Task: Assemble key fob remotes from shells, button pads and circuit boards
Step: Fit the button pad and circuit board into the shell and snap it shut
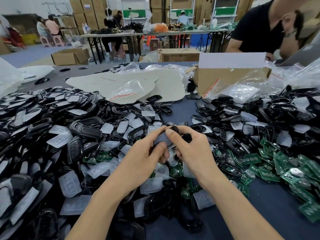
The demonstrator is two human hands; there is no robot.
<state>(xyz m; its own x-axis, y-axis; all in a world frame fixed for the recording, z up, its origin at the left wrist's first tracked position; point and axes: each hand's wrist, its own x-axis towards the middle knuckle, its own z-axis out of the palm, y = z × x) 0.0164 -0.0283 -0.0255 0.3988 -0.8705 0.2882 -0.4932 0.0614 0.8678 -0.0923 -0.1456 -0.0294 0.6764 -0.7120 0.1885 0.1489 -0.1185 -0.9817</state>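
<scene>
A pale, translucent button pad (160,139) and a black shell (186,136) are held together above the middle of the surface (270,201), just over the heaped parts. The left hand (147,153) is closed on the near end of the button pad, with the thumb on top and the fingers curled beneath. The right hand (192,149) is curled round the shell, and its thumb is laid against the pad's far edge. How much of the shell is hidden in the palm cannot be told.

The step in hand is judged to be the seating of the button pad into the shell. The two parts touch, but the joint is covered by the thumbs, so it cannot be told whether the pad is fully seated. No circuit board is seen in either hand, so this fob is taken to be at an early stage.

For the next move, the pad would need to be pressed in evenly until it lies flat. One hand would then have to be freed while the pair is kept pinched by the other. A board could be taken from the green circuit boards (270,170) spread to the right. Loose shells (52,118) and spare pads (69,186) are heaped to the left.
</scene>
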